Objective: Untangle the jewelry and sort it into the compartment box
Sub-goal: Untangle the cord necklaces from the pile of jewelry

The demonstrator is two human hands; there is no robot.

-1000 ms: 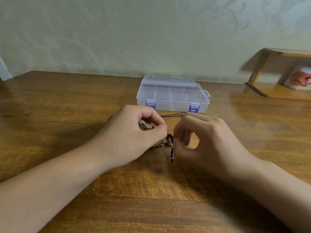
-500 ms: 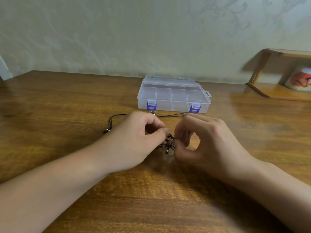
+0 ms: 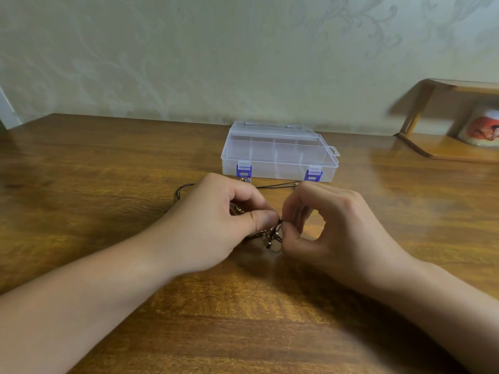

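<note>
Behind both hands [image 3: 216,214] [image 3: 332,225] pinching tangled jewelry [image 3: 272,233], the compartment box [image 3: 280,157] sits latched.

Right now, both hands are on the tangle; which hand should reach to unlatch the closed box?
Probably the right hand: its fingertips only lightly pinch the jewelry knot, while the left hand encloses more of it. The compartment box sits slightly to the right.

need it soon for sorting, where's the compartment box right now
In the head view the compartment box sits shut on the wooden table, centre and far, near the wall, just beyond both hands.
</note>
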